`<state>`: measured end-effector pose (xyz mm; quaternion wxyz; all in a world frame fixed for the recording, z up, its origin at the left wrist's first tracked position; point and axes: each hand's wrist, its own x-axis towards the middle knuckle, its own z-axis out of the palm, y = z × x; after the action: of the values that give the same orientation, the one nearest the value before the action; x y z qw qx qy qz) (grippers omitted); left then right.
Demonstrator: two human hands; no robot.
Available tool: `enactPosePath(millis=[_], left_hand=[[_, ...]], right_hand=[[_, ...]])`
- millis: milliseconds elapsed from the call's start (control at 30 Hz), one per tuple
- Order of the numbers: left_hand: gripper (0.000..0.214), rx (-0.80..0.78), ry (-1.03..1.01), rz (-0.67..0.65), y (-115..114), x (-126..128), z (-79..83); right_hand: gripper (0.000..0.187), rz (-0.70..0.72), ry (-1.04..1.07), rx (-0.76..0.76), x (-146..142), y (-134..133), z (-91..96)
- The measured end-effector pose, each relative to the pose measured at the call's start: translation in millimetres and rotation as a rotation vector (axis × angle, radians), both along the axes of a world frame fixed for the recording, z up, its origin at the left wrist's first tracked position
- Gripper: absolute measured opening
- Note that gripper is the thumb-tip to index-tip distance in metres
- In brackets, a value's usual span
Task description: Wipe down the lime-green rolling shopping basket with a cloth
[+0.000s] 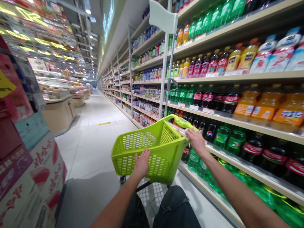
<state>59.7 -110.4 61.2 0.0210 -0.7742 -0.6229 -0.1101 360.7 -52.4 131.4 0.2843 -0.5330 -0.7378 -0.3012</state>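
A lime green shopping basket [133, 144] on a wheeled frame stands in the aisle in front of me, tilted and with nothing inside. My left hand [142, 163] grips the basket's near rim, fingers curled over the edge. My right hand [196, 140] is closed around the green handle [182, 123] at the basket's right side. Both forearms reach forward from the bottom of the view. My legs in dark jeans [174, 209] show below the basket.
Shelves of soft drink bottles [237, 101] run along the right, close to the basket. Stacked printed boxes [28, 177] stand at the left. A white flag sign [163, 19] sticks out from a shelf post. The tiled aisle [95, 126] stretches ahead, with display counters [59, 110] at the left.
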Motion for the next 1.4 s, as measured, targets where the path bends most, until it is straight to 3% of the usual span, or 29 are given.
enactPosePath(millis=[67,133,267,333,400,500,567,633,733,800,867,933,1033,1100,1200,1267,1333,1400], left_hand=[[0.071,-0.004,-0.019,0.005,0,2,1.6],[0.070,-0.008,-0.029,0.010,0,3,2.9],[0.070,-0.013,-0.015,0.015,-1,3,3.7],[0.070,-0.017,-0.005,0.013,-1,1,3.6],[0.071,-0.015,-0.005,0.009,-2,1,3.5],[0.070,-0.008,-0.025,0.009,-4,2,3.5],[0.069,-0.009,-0.036,0.011,-5,5,3.9],[0.069,-0.011,-0.037,0.011,-6,7,4.0],[0.069,0.007,-0.027,-0.008,-6,6,2.5],[0.069,0.023,-0.022,-0.012,-5,3,0.2],[0.070,0.021,-0.028,0.055,-4,-2,-2.8],[0.070,0.009,-0.033,0.131,-2,-5,-5.6],[0.070,0.003,-0.030,0.143,-2,-6,-7.1],[0.071,-0.005,-0.021,0.138,-2,-6,-5.9],[0.072,-0.023,0.010,0.128,-4,-7,-3.7],[0.071,-0.011,0.026,0.115,-5,-8,-3.7],[0.072,0.009,0.035,0.106,-5,-9,-4.6],[0.073,0.014,0.036,0.106,-5,-9,-5.5]], right_hand=[[0.036,-0.122,0.091,0.031,17,4,13.5],[0.037,-0.090,0.104,0.027,4,3,8.7],[0.036,0.331,-0.122,-0.091,-68,-7,-28.2],[0.035,0.438,-0.202,-0.140,-83,-8,-34.8],[0.035,0.366,-0.177,-0.136,-69,-5,-26.8],[0.037,0.098,-0.016,-0.051,-29,5,-6.0],[0.039,0.011,0.064,-0.009,-21,8,-3.9],[0.041,0.080,0.070,-0.019,-40,5,-17.4],[0.039,0.331,-0.035,-0.092,-88,-4,-47.1],[0.037,0.413,-0.103,-0.114,-100,-6,-54.8],[0.036,0.363,-0.098,-0.098,-84,-3,-47.0],[0.037,0.228,-0.029,-0.059,-55,4,-30.5],[0.038,0.053,0.073,0.004,-32,11,-15.8],[0.039,0.071,0.068,0.006,-49,9,-23.0],[0.037,0.268,-0.048,-0.057,-96,2,-45.4],[0.035,0.361,-0.120,-0.094,-111,0,-51.6],[0.033,0.337,-0.132,-0.103,-100,4,-45.4],[0.032,0.227,-0.084,-0.082,-72,10,-31.4]])
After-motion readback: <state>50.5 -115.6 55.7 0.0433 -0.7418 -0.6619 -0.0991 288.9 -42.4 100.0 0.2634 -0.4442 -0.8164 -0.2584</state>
